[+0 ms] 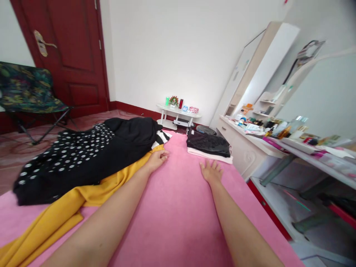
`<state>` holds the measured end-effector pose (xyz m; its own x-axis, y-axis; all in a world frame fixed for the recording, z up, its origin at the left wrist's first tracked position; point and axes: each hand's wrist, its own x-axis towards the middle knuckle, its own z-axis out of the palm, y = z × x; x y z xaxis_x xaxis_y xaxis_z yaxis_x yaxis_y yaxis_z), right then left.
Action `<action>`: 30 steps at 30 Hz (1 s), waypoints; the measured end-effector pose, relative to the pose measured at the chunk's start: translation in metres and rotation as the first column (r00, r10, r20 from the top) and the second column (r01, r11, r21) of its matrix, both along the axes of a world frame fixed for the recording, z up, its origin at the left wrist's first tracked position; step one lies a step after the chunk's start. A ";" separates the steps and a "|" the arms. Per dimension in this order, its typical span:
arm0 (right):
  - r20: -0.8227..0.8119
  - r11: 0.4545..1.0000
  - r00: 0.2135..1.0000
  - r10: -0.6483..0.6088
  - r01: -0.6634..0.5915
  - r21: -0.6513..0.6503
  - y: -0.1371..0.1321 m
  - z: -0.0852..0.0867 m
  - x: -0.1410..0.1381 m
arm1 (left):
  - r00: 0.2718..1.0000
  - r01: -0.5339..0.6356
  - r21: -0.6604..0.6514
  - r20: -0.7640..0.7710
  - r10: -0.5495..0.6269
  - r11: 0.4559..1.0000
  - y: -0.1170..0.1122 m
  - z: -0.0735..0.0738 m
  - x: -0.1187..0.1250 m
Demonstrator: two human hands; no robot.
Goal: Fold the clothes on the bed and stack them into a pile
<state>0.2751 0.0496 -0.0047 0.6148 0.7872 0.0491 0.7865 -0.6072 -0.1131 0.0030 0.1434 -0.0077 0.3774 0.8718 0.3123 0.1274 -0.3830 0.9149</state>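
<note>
Both my arms stretch forward over a pink bed cover (178, 200). My left hand (157, 158) rests at the edge of a yellow garment (72, 204), fingers curled loosely, and whether they pinch the cloth is unclear. My right hand (211, 171) lies flat on the pink cover with fingers spread, holding nothing, just short of a folded stack: a black lacy garment (208, 144) on top of a pale pink one (211, 155). A black garment with white polka dots (72, 155) lies in a heap over the yellow one on the left.
A white dressing table (258, 142) crowded with cosmetics stands to the right of the bed. A low white side table (178, 111) with small items stands at the far wall. A folding chair (27, 96) and a red door (69, 55) are at the back left.
</note>
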 end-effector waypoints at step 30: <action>0.069 0.973 0.977 0.201 -0.208 0.100 -0.044 0.001 -0.052 | 0.233 -0.150 0.533 -0.799 0.554 0.833 -0.035 0.180 -0.144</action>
